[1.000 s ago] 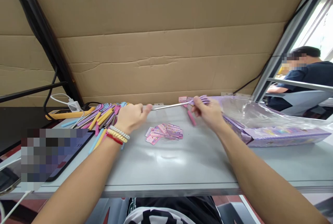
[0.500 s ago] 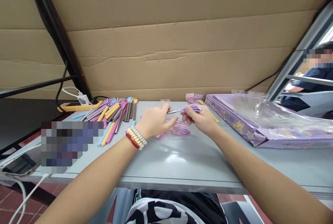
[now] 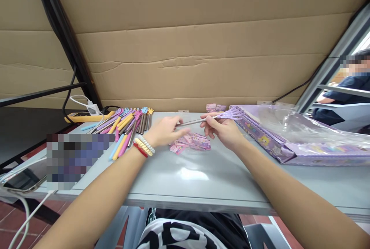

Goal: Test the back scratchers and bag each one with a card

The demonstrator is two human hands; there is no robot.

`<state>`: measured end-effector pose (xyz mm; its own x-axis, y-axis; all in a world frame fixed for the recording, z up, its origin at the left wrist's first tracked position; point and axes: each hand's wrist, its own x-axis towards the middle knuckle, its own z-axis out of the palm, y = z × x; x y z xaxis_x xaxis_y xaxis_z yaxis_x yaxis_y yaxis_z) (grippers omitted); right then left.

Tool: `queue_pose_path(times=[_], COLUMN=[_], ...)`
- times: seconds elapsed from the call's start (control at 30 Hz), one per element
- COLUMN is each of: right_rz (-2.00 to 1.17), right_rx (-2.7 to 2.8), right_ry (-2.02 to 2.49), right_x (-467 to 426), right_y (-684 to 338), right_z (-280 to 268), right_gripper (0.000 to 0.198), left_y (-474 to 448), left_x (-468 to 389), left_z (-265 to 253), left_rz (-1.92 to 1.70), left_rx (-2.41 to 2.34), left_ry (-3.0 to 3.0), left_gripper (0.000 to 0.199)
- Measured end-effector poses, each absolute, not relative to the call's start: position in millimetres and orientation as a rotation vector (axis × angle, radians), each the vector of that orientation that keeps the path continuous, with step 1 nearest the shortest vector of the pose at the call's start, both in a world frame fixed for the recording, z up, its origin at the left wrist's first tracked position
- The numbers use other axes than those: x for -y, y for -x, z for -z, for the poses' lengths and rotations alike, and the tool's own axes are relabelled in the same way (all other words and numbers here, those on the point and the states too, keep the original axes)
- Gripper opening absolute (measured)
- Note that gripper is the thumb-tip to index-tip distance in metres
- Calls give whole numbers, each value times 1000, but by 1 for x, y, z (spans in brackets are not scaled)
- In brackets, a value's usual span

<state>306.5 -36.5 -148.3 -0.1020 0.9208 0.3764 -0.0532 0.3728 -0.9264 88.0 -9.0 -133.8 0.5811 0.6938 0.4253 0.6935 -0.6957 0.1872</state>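
Observation:
A telescopic back scratcher with a purple claw-shaped head (image 3: 230,113) and a thin metal rod (image 3: 195,121) lies almost level between my hands, above the table. My right hand (image 3: 222,129) is closed, pinching the rod just below the head. At the rod's other end is my left hand (image 3: 164,130), its fingers and thumb around it; the end itself is hidden in that hand. Pink and purple printed cards (image 3: 196,141) lie on the table below the rod. To the left is a pile of back scratchers (image 3: 124,125) with pink, yellow, blue and purple parts.
A purple printed box (image 3: 263,137) with clear plastic sits on the right of the table (image 3: 202,187). Small card packs (image 3: 216,107) lie at the back. Phone and cables (image 3: 26,181) are at the left edge. A cardboard panel (image 3: 202,48) stands behind; a person sits far right.
The scratcher's head has moved right and up with my right hand, while my left hand has shifted left. More of the metal rod shows between them.

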Motion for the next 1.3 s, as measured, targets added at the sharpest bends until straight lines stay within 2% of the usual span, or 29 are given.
queue_pose_path(times=[0.13, 0.23, 0.33, 0.53, 0.73, 1.07, 1.3], right_rz=[-950, -904, -878, -864, -860, -842, -808], right_rx=[1292, 1254, 1267, 1318, 1309, 1351, 1386], right_ry=[860, 889, 901, 938, 950, 968, 977], right_x=[32, 33, 35, 37, 38, 38, 38], right_y=[-318, -324, -323, -320, -321, -321, -321], right_z=[142, 137, 135, 134, 132, 134, 134], right_gripper=[47, 49, 50, 48, 51, 49, 46], left_y=[-35, 8, 33, 38, 38, 34, 30], left_x=[-28, -50, -62, -76, -85, -83, -73], left_z=[126, 126, 132, 150, 159, 158, 145], left_rz=[-975, -885, -725, -476, -473, -598, -960], left_rx=[-1863, -2417, -2671, -2714, -2686, -2714, -2680], left_ry=[-2496, -2163, -1946, -1775, -1608, -1585, -1828], left_gripper=[37, 34, 38, 52, 63, 55, 45])
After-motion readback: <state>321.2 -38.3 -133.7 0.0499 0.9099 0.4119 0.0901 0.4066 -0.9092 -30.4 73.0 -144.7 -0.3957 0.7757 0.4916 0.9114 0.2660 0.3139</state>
